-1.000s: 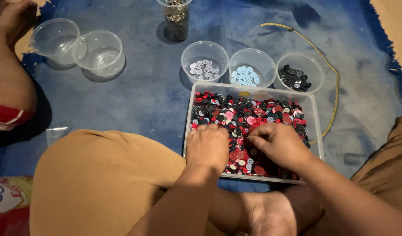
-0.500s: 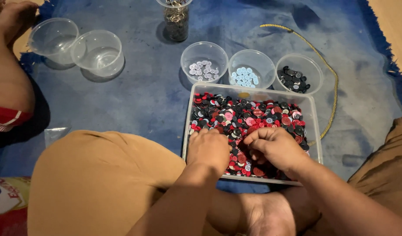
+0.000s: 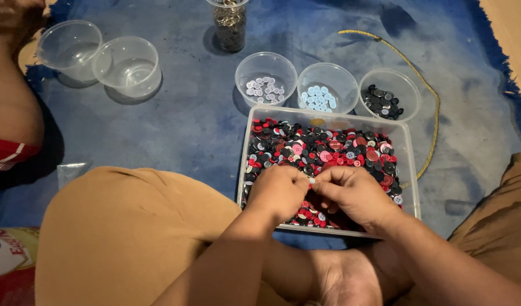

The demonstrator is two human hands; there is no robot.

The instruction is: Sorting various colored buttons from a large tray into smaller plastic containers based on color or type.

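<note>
A clear rectangular tray (image 3: 412,175) full of red, black, pink and white buttons (image 3: 328,150) lies on the blue mat in front of me. My left hand (image 3: 278,192) and my right hand (image 3: 354,195) hover over its near half, fingertips meeting on a small pale button (image 3: 311,181). Which hand holds it is unclear. Behind the tray stand three round clear bowls: one with white buttons (image 3: 264,79), one with light blue buttons (image 3: 327,88), one with black buttons (image 3: 389,94).
Two clear round tubs (image 3: 124,65) sit at the back left. A tall clear jar of metallic bits (image 3: 229,25) stands at the back. A yellow cord (image 3: 436,107) curves on the right. Another person's leg (image 3: 11,119) is at the left. My knee (image 3: 124,226) is near.
Both hands have drawn together over the tray's near half and lifted slightly; their fingertips now pinch a small pale button between them.
</note>
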